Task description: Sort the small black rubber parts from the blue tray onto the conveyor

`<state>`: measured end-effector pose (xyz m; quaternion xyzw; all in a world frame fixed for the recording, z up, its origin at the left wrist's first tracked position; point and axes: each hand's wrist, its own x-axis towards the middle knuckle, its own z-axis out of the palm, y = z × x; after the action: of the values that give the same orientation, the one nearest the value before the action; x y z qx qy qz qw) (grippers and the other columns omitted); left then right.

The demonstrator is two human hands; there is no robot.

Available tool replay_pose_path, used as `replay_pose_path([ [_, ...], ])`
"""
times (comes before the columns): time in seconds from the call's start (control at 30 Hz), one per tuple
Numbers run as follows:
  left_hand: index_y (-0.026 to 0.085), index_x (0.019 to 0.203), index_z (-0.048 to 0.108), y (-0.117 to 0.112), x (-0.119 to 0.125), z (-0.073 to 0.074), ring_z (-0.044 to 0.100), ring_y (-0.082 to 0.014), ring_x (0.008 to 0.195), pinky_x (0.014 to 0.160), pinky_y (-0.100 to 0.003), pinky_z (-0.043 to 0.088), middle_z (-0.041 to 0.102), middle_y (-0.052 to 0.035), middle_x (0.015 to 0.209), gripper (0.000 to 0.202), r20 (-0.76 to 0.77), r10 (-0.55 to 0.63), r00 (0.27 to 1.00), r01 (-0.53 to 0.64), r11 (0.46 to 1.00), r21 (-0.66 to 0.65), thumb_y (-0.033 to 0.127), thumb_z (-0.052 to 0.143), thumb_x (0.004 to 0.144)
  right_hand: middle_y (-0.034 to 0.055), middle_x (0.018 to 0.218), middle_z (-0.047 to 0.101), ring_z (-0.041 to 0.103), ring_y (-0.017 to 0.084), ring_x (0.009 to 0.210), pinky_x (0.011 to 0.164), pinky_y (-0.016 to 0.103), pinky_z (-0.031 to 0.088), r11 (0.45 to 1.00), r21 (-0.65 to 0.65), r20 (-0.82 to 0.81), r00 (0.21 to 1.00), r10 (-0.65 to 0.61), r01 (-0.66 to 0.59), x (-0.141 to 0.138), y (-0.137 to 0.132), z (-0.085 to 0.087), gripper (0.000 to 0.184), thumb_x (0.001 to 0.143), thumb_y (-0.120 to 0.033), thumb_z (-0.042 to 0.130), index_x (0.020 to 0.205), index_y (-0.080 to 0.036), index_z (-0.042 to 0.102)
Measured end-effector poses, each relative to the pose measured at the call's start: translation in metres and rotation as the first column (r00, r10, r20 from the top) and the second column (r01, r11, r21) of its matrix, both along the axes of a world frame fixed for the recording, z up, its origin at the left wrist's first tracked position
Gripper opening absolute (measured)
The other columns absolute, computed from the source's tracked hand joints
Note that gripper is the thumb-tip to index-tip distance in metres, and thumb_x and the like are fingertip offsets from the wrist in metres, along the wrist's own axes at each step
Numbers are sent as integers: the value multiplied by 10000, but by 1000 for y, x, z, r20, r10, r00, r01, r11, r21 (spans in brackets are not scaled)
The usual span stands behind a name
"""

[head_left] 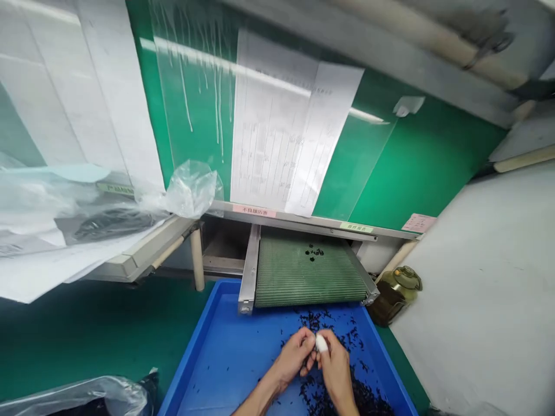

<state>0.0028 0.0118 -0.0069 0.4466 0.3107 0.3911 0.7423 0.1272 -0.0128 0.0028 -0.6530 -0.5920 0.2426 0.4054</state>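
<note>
Blue plastic tray point(221, 364), shallow, the reference point for all items here. Left hand point(291, 359): bare, above the tray's near middle, fingers curled inward, fingertips point(309, 345) touching a small white piece point(321, 343). Right hand point(336, 370): bare, directly beside the left hand, also curled in and closed on the same piece from the other side, so the two grips meet with almost no gap between them. The small white piece sits pinched between both sets of fingertips (its exact material and shape are too small and too covered to tell). Dark fragments point(364, 397): many, irregular, lying loose on the tray floor, heaped thickest just below and to the right of the right hand, thinly scattered around both hands, and not held by either hand. Green mesh conveyor belt point(310, 276): metal-framed, its end reaching over the tray's far edge, with a small cluster of dark bits point(314, 252) on its surface. Amber glass jar point(393, 294): lidded, just beyond the tray's far right corner. Grey-white table point(477, 289): to the right of the tray. Printed paper sheet point(295, 127): taped to a green wall, well beyond the tray. Clear plastic bag point(78, 398): beyond the tray's left edge, low in view.
</note>
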Motion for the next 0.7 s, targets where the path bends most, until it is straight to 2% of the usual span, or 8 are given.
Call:
replay_pose_path([
  [0.07, 180, 776, 457, -8, 1, 0, 367, -48, 387, 352, -165, 219, 507, 50, 528, 502, -63, -37, 997, 40, 999, 35, 658, 588, 691, -29, 517, 533, 498, 138, 451, 463, 233, 384, 999, -45, -84, 996, 3, -6, -2, -16, -11, 231, 797, -356, 378, 809, -201, 549],
  [0.13, 190, 752, 447, -19, 3, 4, 343, -46, 354, 339, -165, 200, 491, 62, 491, 536, -100, -38, 994, 43, 998, 54, 703, 573, 662, -33, 549, 538, 499, 132, 452, 444, 225, 375, 993, -69, -156, 984, 84, -95, 4, -26, -12, 201, 774, -358, 415, 838, -204, 528],
  [0.23, 205, 693, 432, -42, 5, 15, 259, -42, 287, 313, -178, 153, 435, 80, 400, 556, -163, -28, 986, 45, 994, 97, 754, 514, 656, -47, 590, 515, 484, 114, 479, 441, 206, 342, 968, -76, -146, 963, 225, -238, 17, -43, 3, 110, 704, -294, 509, 781, -215, 505],
  [0.33, 207, 657, 442, -71, 5, 25, 240, -44, 267, 309, -187, 128, 402, 84, 356, 569, -212, -9, 977, 33, 993, 110, 768, 526, 626, -55, 619, 505, 484, 114, 584, 527, 202, 347, 955, -88, -12, 959, 283, -283, 22, -69, 25, 121, 646, -190, 543, 762, -220, 525],
  [0.43, 204, 648, 452, -103, 2, 28, 261, -42, 278, 323, -184, 113, 436, 69, 378, 583, -177, 75, 981, -67, 996, 50, 776, 552, 591, -42, 713, 565, 512, 132, 737, 634, 211, 366, 959, -76, 68, 958, 279, -274, 13, -100, 44, 147, 714, -193, 510, 844, -240, 563],
  [0.5, 201, 656, 463, -123, -1, 28, 253, -36, 284, 328, -177, 113, 444, 67, 387, 579, -152, 126, 980, -127, 992, 2, 771, 551, 601, -37, 716, 581, 521, 130, 753, 657, 211, 373, 965, -54, 57, 964, 259, -256, 3, -116, 52, 107, 773, -233, 483, 831, -233, 572],
  [0.63, 183, 670, 508, -151, -9, 29, 242, -26, 298, 323, -156, 131, 460, 61, 405, 544, -190, 165, 968, -171, 985, -15, 721, 582, 636, -61, 555, 514, 489, 87, 533, 530, 181, 361, 983, -34, -8, 984, 178, -179, -13, -128, 53, 130, 803, -219, 430, 739, -200, 542],
  [0.7, 165, 668, 535, -159, -15, 34, 248, -22, 317, 325, -145, 148, 451, 61, 414, 516, -181, 188, 965, -194, 981, -13, 674, 617, 650, -72, 519, 501, 465, 76, 436, 460, 170, 345, 987, -51, -21, 988, 151, -152, -14, -125, 50, 173, 794, -157, 372, 782, -198, 539],
])
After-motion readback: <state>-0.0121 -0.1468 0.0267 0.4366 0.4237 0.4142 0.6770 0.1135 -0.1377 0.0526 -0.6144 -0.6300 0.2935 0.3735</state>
